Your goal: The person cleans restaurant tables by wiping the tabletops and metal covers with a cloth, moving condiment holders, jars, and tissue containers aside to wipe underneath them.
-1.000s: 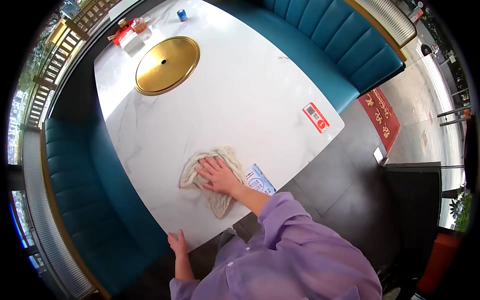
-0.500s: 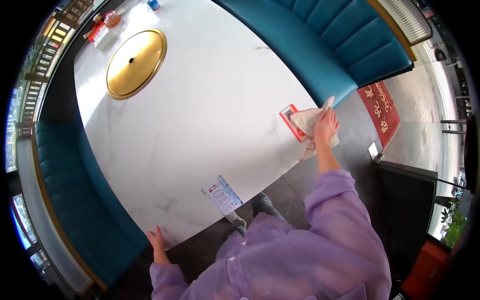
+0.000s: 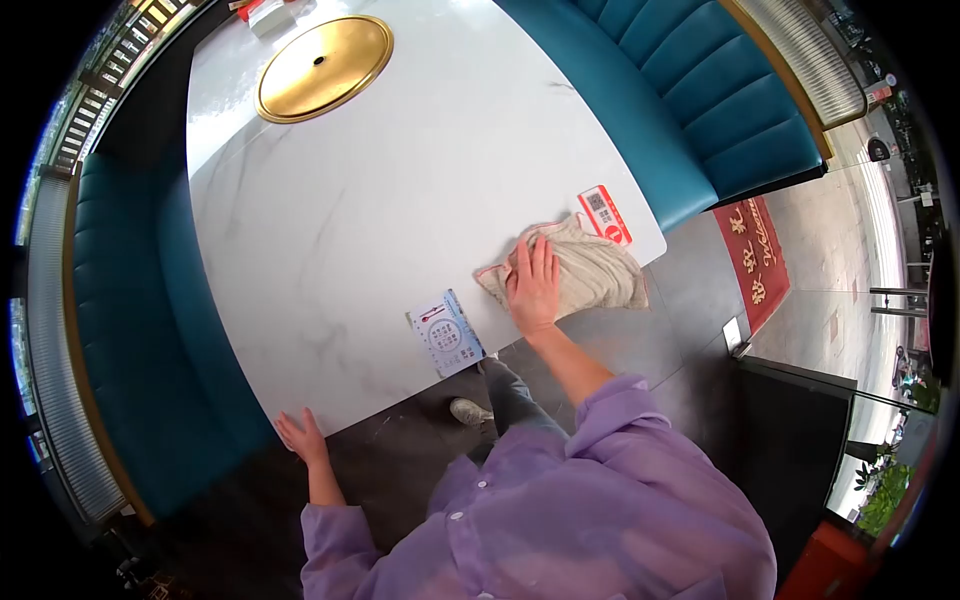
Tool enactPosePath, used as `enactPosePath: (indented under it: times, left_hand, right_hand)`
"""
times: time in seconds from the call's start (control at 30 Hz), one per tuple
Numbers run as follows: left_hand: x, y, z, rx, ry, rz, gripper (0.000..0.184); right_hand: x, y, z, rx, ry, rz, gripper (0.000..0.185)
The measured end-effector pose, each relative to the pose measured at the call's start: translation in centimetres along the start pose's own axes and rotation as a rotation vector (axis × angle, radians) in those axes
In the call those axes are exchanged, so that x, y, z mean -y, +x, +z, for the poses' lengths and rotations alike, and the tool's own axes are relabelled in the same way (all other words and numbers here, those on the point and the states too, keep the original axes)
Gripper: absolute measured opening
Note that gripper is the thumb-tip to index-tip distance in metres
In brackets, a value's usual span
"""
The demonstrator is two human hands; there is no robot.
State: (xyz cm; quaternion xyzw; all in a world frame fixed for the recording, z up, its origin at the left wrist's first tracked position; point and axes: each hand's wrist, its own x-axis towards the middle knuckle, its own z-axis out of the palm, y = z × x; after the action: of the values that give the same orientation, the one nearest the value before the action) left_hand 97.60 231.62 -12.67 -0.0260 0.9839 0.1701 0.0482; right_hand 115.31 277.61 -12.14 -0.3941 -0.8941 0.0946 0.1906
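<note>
A beige cloth [image 3: 590,268] lies bunched on the white marble-look table [image 3: 360,230], part of it hanging over the near edge. My right hand [image 3: 534,285] presses down on its left part, fingers bent into the fabric. Just beyond the cloth is a red-and-white card with a QR code [image 3: 605,214], close to the right corner. To the left of my right hand, a light-blue printed sheet [image 3: 446,334] sits at the front edge. My left hand [image 3: 303,436] rests at the near left corner with its fingers apart, holding nothing.
A round gold plate [image 3: 325,68] is set in the table's far part, with a white box [image 3: 270,16] behind it. Teal benches flank the table on the right [image 3: 640,120] and left [image 3: 120,330]. A red welcome mat [image 3: 752,262] lies on the floor to the right.
My right hand has moved left with the cloth, away from the right edge, uncovering the red-and-white card. That card is turned slightly. My left hand stays by the corner, and the view has shifted.
</note>
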Motion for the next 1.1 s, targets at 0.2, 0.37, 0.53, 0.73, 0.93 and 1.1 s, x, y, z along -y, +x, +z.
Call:
enactPosePath:
  times: [0.2, 0.37, 0.53, 0.73, 0.93, 1.1]
  left_hand:
    - [1.3, -3.8, -0.6, 0.005, 0.003, 0.006, 0.066]
    - [1.9, -5.0, -2.0, 0.016, 0.015, -0.111, 0.064]
    - [1.8, -5.8, -1.5, 0.011, 0.027, -0.121, 0.063]
    - [1.6, -8.0, -1.3, -0.068, -0.033, -0.103, 0.063]
    - [5.4, -12.6, -3.8, -0.095, -0.081, -0.172, 0.061]
    - [10.3, -16.5, -5.2, -0.071, -0.064, -0.361, 0.057]
  right_hand:
    - [-1.5, 5.8, -0.7, 0.229, 0.079, -0.359, 0.063]
    - [-14.2, 13.1, -1.7, 0.039, -0.124, -0.063, 0.060]
    - [-16.8, 8.1, -2.9, 0.069, -0.290, 0.056, 0.058]
    - [0.7, 0.6, -0.1, 0.028, -0.102, -0.061, 0.057]
    - [21.2, -10.4, 2.6, 0.385, 0.292, -0.633, 0.055]
    - [21.1, -9.3, 2.9, 0.355, 0.331, -0.790, 0.053]
